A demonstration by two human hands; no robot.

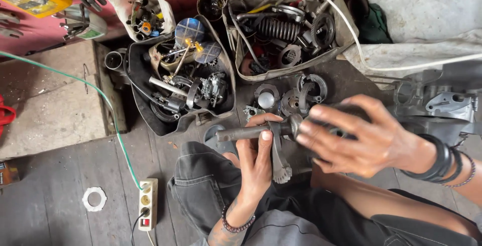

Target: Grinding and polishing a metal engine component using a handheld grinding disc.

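My left hand (256, 163) grips a dark metal shaft (240, 133) that lies horizontally above my lap. A curved toothed sector arm (277, 159) hangs down from the shaft beside my left palm. My right hand (354, 138) wraps around the thick dark end of the same part, to the right of the shaft. Both hands hold the piece over my knees, which are in dark trousers (206, 180).
Open bags of engine parts (183, 82) (286, 25) lie ahead on the plank floor. Loose brake shoes and round metal parts (296, 95) sit beside them. An engine casing (442, 105) is at right. A power strip (146, 203) with a green cord and a white ring (94, 199) lie at left.
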